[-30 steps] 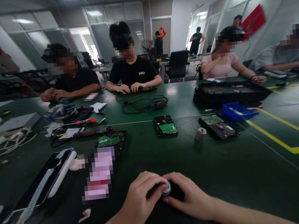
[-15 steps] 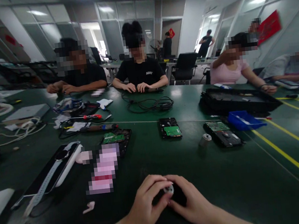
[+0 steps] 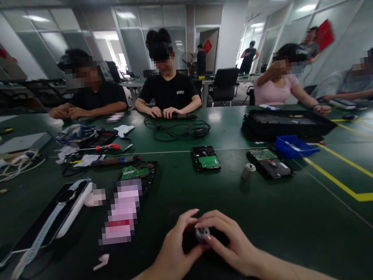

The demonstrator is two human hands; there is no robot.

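A small silver metal motor (image 3: 202,234), its round end with a dark centre facing up, is between my two hands low in the middle of the view. My right hand (image 3: 230,240) closes on it, thumb and fingertips at its near and far sides. My left hand (image 3: 177,249) curls round its left side, thumb at the lower edge and index finger slightly lifted. The motor's lower part is hidden by my fingers. Farther right, a similar metal cylinder (image 3: 248,171) stands upright on the green table (image 3: 175,193).
Hard drives with green boards lie ahead: one in the middle (image 3: 206,158), another at right (image 3: 270,162). A blue tray (image 3: 295,146) and a black case (image 3: 285,124) are beyond. A phone (image 3: 119,217), an earbud (image 3: 101,262) and a watch (image 3: 65,196) lie left. Several people sit opposite.
The view has swung slightly right, so the surroundings sit farther left. My right thumb and fingers have come onto the motor, while my left index finger has lifted a little.
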